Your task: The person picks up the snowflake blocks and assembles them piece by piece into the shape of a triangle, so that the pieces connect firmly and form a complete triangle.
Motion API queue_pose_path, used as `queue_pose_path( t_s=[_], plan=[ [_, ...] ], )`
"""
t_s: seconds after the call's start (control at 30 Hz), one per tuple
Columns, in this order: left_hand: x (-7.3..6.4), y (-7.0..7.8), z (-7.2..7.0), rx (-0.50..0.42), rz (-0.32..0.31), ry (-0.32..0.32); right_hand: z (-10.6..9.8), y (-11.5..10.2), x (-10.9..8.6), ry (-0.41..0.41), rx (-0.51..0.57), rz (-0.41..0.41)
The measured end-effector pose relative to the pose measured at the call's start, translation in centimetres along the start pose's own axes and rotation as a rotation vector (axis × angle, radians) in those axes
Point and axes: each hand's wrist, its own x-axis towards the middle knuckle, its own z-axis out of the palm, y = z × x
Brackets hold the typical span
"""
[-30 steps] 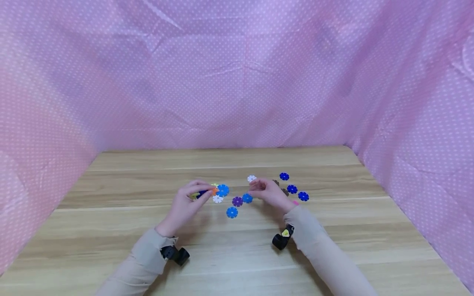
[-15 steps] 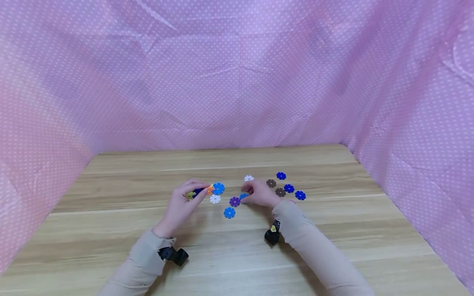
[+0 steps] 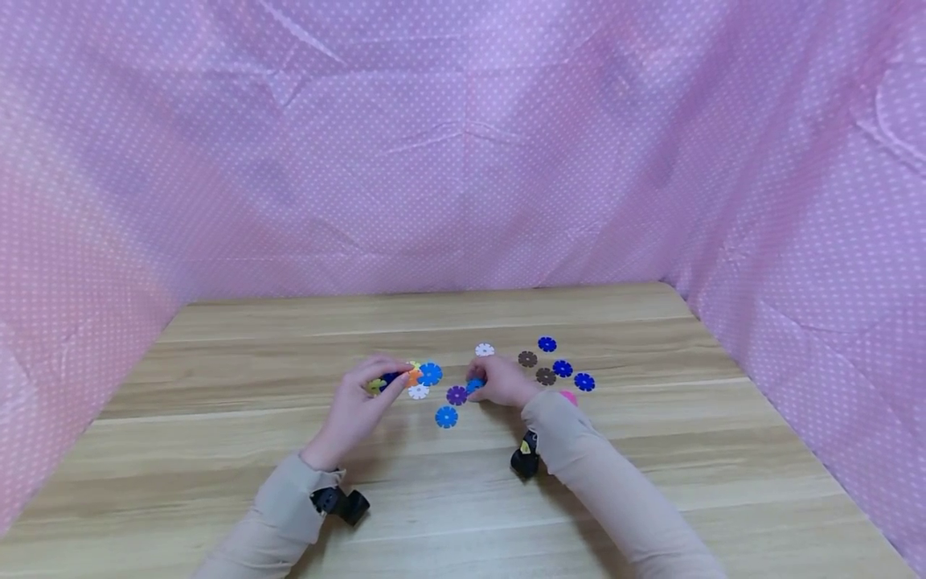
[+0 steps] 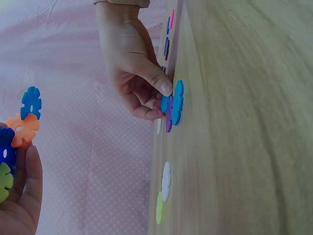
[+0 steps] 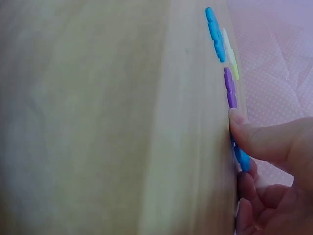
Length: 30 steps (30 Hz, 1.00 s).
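Observation:
My left hand (image 3: 354, 406) pinches a joined chain of plastic snowflake discs above the table. In the left wrist view its links are a yellow-green disc (image 4: 5, 182), a dark blue disc (image 4: 7, 149), an orange disc (image 4: 23, 129) and a light blue disc (image 4: 31, 102) at the free end. At the tabletop, my right hand (image 3: 506, 381) grips another light blue disc (image 5: 242, 159) between thumb and fingers, partly hidden by them. A purple disc (image 3: 456, 395) lies beside that thumb. Nearer to me is one more light blue disc (image 3: 446, 416).
White discs (image 3: 418, 391) (image 3: 484, 350) lie near both hands. Brown discs (image 3: 527, 359) and dark blue discs (image 3: 562, 368) are spread at the right. A pink disc (image 3: 570, 397) shows partly behind the right sleeve. Polka-dot cloth (image 3: 463, 161) surrounds the wooden table (image 3: 434, 515).
My right hand has moved left and down onto the light blue disc and closed its fingers on it, uncovering the brown discs. The left hand keeps the chain nearly where it was.

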Motion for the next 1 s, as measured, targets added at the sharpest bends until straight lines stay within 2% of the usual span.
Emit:
queue_pose_path(
  t_s=[0.2,0.33,0.6,0.87,1.0],
  plan=[
    [0.0,0.0,0.0,0.000,-0.007,0.001,-0.5,0.5,-0.3,0.015,0.086,0.019],
    [-0.2,0.1,0.0,0.005,-0.019,-0.003,-0.8,0.5,-0.8,0.022,0.167,-0.004],
    [-0.3,0.2,0.2,0.004,-0.030,-0.037,-0.9,0.5,-2.2,0.044,0.374,-0.020],
    [-0.5,0.6,0.5,-0.017,-0.026,-0.057,-0.8,0.5,-3.9,0.060,0.404,-0.143],
    [-0.5,0.9,0.8,-0.033,-0.016,-0.070,-1.0,0.2,-4.9,0.094,0.424,-0.167]
  ],
)
